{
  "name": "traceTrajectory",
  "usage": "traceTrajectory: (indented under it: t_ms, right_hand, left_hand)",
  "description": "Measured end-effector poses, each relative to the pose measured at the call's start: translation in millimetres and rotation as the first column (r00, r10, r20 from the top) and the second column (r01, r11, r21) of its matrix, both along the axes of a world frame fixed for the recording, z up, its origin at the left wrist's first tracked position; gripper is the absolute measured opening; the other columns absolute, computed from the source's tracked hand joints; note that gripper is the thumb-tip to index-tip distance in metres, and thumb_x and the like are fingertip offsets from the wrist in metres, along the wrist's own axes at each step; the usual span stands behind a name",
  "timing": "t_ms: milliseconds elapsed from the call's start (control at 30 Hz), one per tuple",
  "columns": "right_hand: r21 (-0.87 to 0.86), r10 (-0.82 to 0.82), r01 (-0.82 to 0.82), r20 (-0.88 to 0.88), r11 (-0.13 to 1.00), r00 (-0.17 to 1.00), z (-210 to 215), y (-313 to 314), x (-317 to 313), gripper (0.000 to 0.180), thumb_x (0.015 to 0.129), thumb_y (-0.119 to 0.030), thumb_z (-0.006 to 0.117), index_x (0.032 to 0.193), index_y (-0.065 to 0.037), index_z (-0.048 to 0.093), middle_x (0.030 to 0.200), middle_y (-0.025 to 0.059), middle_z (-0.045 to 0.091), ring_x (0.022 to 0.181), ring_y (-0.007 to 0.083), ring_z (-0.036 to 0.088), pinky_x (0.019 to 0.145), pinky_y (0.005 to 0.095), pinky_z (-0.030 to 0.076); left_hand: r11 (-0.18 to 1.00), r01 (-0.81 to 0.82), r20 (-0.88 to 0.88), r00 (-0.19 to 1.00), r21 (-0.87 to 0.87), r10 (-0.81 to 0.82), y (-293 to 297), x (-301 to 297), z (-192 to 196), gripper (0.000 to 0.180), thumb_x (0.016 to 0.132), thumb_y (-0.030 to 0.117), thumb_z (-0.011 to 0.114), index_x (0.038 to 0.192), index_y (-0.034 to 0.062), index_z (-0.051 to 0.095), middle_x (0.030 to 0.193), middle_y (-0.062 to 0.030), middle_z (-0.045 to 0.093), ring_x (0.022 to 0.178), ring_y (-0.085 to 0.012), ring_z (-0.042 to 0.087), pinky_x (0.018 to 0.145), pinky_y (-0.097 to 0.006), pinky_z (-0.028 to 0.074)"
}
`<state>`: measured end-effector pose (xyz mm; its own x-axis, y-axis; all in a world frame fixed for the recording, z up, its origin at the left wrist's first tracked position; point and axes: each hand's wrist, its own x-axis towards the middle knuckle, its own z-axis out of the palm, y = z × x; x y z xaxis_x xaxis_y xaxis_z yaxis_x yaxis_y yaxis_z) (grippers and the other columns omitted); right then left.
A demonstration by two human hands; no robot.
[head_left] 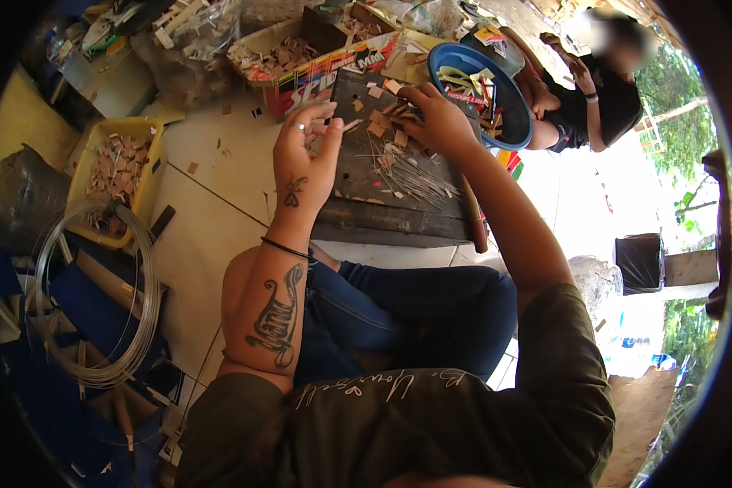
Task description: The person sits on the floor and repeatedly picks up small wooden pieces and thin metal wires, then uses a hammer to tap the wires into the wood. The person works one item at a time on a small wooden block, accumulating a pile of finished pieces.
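My left hand (307, 154) is raised over the left edge of a dark wooden box-like table (358, 183), thumb and fingers closed on a small pale strip (350, 125). At the table's far right, my right hand (441, 122) reaches down among small tan square pieces (380, 120), its thumb and forefinger apart. Whether its fingertips touch a piece is hard to make out. Nearer me on the same top lies a loose spread of thin metal wires (415, 180).
A yellow tub (156, 175) of tan pieces and a wire coil (141, 329) are on the left. Beyond the table stand a printed carton (301, 88) with more pieces and a blue basin (519, 130) of scraps. Another person (618, 93) sits at the far right.
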<state>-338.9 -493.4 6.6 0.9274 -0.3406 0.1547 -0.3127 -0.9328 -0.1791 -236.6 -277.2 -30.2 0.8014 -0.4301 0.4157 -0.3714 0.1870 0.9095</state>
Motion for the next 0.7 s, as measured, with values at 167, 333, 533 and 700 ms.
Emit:
traceTrajectory:
  t_ms: [167, 333, 533, 700]
  right_hand:
    - [-0.004, 0.102, -0.103, -0.068, 0.995, 0.992, 4, -2, -7, 0.053, 0.080, -0.030, 0.068, 0.130, -0.022, 0.052, 0.126, 0.0072, 0.050, 0.108, 0.0323, 0.060, 0.087, 0.0433, 0.052]
    - [0.093, 0.160, -0.146, -0.172, 0.985, 0.972, 21, -10, -17, 0.062, 0.076, -0.036, 0.074, 0.133, -0.023, 0.053, 0.137, 0.0082, 0.046, 0.118, 0.0301, 0.055, 0.092, 0.0411, 0.050]
    - [0.047, 0.166, -0.169, 0.063, 0.985, 0.984, 32, -11, -36, 0.054, 0.079, -0.033, 0.075, 0.125, -0.010, 0.058, 0.133, 0.0135, 0.051, 0.116, 0.0313, 0.057, 0.097, 0.0390, 0.045]
    - [0.029, 0.092, -0.094, 0.062, 0.995, 0.994, 21, 27, -68, 0.023, 0.082, -0.023, 0.070, 0.098, -0.006, 0.066, 0.101, 0.0100, 0.062, 0.096, 0.0308, 0.060, 0.084, 0.0403, 0.048]
  left_hand:
    - [0.997, 0.010, 0.019, 1.000, 0.078, -0.012, 0, -4, 3, 0.022, 0.089, 0.017, 0.067, 0.107, 0.0057, 0.066, 0.108, -0.0060, 0.064, 0.080, -0.0114, 0.062, 0.059, -0.025, 0.047]
    - [0.998, 0.008, -0.012, 1.000, 0.068, -0.007, 2, -1, 1, 0.021, 0.088, 0.016, 0.067, 0.106, 0.0055, 0.066, 0.106, -0.0060, 0.064, 0.079, -0.0115, 0.062, 0.060, -0.025, 0.048]
    - [0.980, 0.045, 0.021, 0.999, 0.194, -0.050, 2, -2, -5, 0.022, 0.087, 0.019, 0.068, 0.103, 0.0049, 0.068, 0.103, -0.0076, 0.064, 0.078, -0.0144, 0.062, 0.068, -0.029, 0.049]
    - [0.984, 0.051, 0.027, 0.998, 0.170, -0.056, 1, 0, -10, 0.023, 0.086, 0.021, 0.068, 0.102, 0.0048, 0.068, 0.100, -0.0077, 0.063, 0.079, -0.0162, 0.062, 0.072, -0.031, 0.049]
